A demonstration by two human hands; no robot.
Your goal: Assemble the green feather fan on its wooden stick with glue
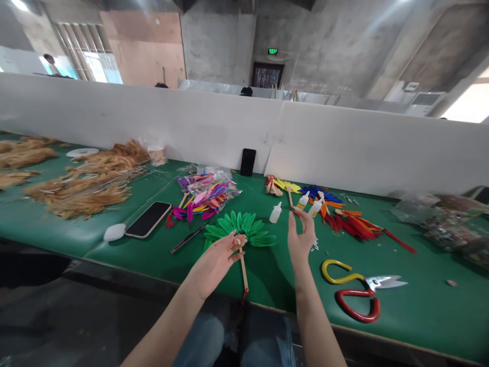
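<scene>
A green feather fan [242, 223] lies on the table in front of me, its wooden handle [244, 272] pointing toward me with a red tassel at the end. My left hand [217, 262] is over the fan's centre, fingers bent together in a pinch. A small pale spot shows at its fingertips, too small to name. My right hand [301, 237] is raised to the right of the fan, thumb and fingers apart, with nothing visible between them. Just beyond it stand small glue bottles [315, 207], and a white-capped bottle [275, 212] is to its left.
Scissors [367, 285] with yellow and red handles lie at right. Red and orange feathers [355, 224] are behind them. Bagged colourful feathers [210, 193], a phone [148, 219] and brown fibre bundles [87, 188] lie at left. Another phone [248, 162] leans against the white partition [191, 122].
</scene>
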